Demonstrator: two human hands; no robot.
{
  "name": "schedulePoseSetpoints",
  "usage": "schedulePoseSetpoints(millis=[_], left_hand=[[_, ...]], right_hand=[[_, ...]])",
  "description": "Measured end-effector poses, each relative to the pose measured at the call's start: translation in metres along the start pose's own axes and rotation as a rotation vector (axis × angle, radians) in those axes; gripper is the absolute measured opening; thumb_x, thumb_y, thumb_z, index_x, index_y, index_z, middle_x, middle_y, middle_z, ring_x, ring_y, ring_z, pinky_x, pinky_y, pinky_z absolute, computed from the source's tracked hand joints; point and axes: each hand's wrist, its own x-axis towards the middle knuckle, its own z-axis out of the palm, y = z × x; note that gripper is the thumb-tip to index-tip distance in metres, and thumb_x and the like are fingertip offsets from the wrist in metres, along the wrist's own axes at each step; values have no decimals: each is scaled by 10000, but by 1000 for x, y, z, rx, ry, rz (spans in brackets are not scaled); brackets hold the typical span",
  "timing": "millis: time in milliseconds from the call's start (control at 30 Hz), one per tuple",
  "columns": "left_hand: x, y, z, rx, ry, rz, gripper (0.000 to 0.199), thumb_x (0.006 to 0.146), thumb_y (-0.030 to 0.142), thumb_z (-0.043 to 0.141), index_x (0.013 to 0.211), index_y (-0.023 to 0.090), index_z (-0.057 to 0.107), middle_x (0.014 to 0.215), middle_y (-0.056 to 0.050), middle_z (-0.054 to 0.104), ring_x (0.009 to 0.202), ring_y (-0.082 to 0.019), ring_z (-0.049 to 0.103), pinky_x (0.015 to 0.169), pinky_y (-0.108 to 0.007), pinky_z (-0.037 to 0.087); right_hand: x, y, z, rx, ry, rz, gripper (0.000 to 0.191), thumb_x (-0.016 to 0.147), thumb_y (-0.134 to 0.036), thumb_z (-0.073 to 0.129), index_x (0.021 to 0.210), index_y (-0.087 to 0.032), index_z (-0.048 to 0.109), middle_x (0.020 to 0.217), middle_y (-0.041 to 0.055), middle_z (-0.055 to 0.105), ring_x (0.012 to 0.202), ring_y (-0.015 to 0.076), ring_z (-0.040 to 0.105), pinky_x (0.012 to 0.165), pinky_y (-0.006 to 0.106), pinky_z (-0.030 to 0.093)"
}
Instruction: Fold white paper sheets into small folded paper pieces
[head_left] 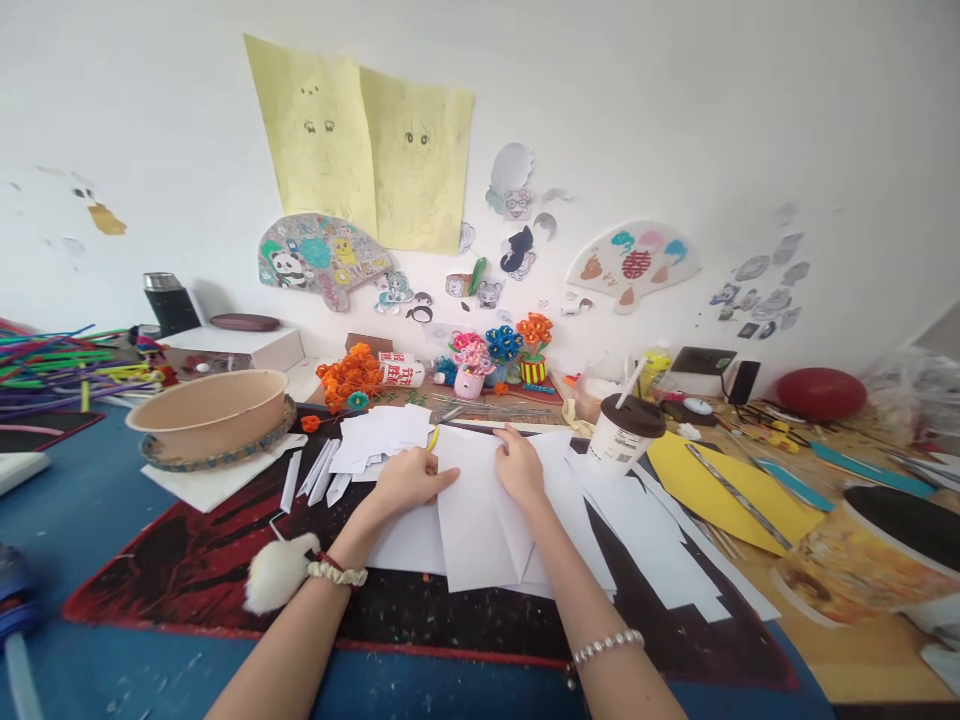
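A white sheet of paper (472, 530), with a fold along its right side, lies in front of me between both hands. My left hand (409, 485) is at its left edge, fingers curled and the thumb over the paper. My right hand (519, 468) is closed at the upper right part of the sheet, its index finger bent near the top edge. Just beyond my left fingers is a slim yellow-handled tool (433, 437), partly hidden, its kind unclear. More white sheets (574, 520) lie underneath. Left of my left hand are a stack of small cut papers (382, 432) and several narrow folded strips (321, 470).
A dark red-edged mat (187, 560) covers the blue table. A lidded cup with a straw (624, 430) stands at right, near yellow card (727, 490) and a patterned tub (870, 555). At left sits a beige basin (210, 410). Orange pipe-cleaner flowers (351, 378) stand behind.
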Motion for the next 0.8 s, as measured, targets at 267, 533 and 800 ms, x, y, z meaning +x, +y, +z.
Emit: schedulePoseSetpoints(millis=[267, 533, 800], left_hand=[[-5, 4, 3, 52, 8, -26, 319, 730, 380, 507, 470, 201, 458, 480, -6, 603, 598, -173, 586, 583, -252, 358], [-13, 7, 5, 104, 35, -36, 331, 772, 389, 476, 510, 189, 489, 560, -17, 617, 615, -159, 572, 568, -243, 325], [-18, 9, 12, 167, 78, -11, 359, 792, 454, 475, 562, 181, 522, 597, -27, 593, 592, -158, 533, 509, -258, 231]], right_hand=[[-3, -4, 3, -19, -11, -80, 445, 923, -207, 311, 1353, -187, 428, 1471, 59, 315, 1349, 195, 257, 1080, 340, 189], [-1, -3, 4, 55, 96, -65, 437, 868, -155, 366, 1276, -156, 521, 1412, 82, 414, 1293, 206, 351, 1051, 308, 245], [-13, 11, -17, 84, 255, 109, 539, 757, 7, 191, 1054, -68, 635, 960, 123, 682, 875, 192, 608, 729, 253, 421]])
